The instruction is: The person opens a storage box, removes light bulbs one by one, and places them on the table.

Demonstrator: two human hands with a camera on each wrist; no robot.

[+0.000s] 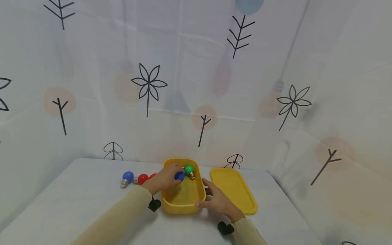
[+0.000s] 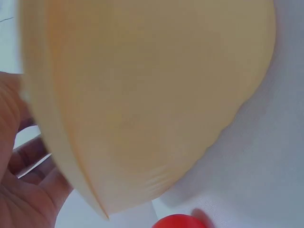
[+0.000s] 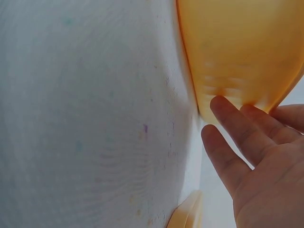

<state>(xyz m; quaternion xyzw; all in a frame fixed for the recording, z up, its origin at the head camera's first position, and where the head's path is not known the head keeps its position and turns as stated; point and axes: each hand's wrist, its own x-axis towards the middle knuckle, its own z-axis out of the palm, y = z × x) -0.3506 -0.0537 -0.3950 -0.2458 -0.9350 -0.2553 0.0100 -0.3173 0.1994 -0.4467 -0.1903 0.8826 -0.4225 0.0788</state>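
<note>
My left hand point(image 1: 165, 178) reaches over the left wall of the yellow plastic box point(image 1: 183, 208), its thumb and fingers around a blue light bulb point(image 1: 179, 176). Beside that bulb, inside the box, lies a green light bulb point(image 1: 189, 169) with a metal base. The left wrist view catches part of the hand point(image 2: 31, 194) beyond the box wall point(image 2: 142, 104); the held bulb is hidden there. On the box's right side rests my right hand point(image 1: 217, 200). Its fairly straight fingers point(image 3: 242, 126) touch the outer wall in the right wrist view.
Left of the box, on the white tabletop point(image 1: 92, 204), lie a blue bulb point(image 1: 128, 176) and a red bulb point(image 1: 142, 179). Another red bulb point(image 1: 152, 176) is partly behind my left hand. A flat yellow lid point(image 1: 234, 190) lies to the right. A patterned cloth point(image 1: 183, 85) hangs behind.
</note>
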